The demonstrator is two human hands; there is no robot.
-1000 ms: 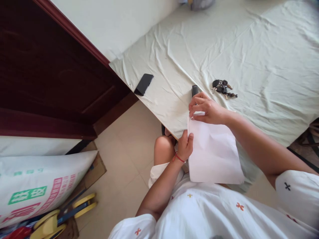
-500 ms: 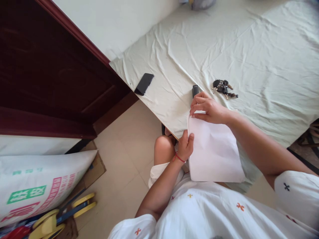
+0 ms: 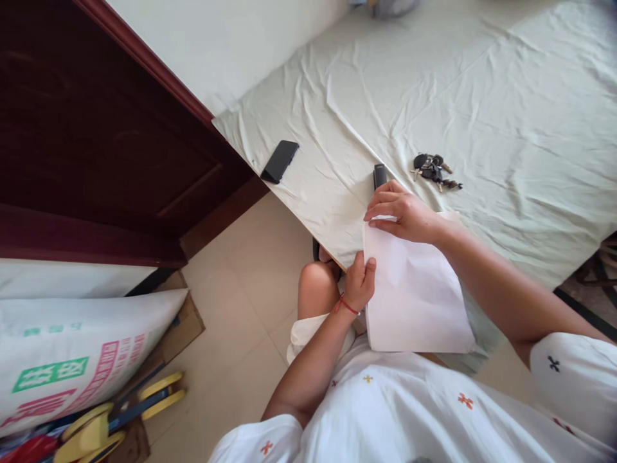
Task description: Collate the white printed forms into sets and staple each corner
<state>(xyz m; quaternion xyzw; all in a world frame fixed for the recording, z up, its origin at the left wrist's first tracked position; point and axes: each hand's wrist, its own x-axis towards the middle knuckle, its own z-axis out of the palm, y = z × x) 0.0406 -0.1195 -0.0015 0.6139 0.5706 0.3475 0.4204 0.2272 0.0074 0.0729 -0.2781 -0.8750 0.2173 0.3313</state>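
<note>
White sheets of paper (image 3: 417, 296) lie over the table's near edge, close to my body. My left hand (image 3: 359, 281) is closed on their left edge, thumb on top. At the upper left corner my right hand (image 3: 398, 209) pinches the sheets between thumb and fingers. Just beyond that hand lies a black stapler-like object (image 3: 380, 175), its near end hidden by my fingers. To the right of it rests a bunch of keys (image 3: 434, 170) with black fobs.
A pale wrinkled cloth (image 3: 463, 96) covers the table. A black phone-like object (image 3: 280, 161) sits near the table's left edge. A dark red door (image 3: 96, 128) stands at left. On the floor are a printed white sack (image 3: 87, 347) and a yellow-and-blue object (image 3: 139, 402).
My right hand has shifted very slightly left along the paper's upper corner. Its fingers still pinch the sheets, and my left hand keeps its hold.
</note>
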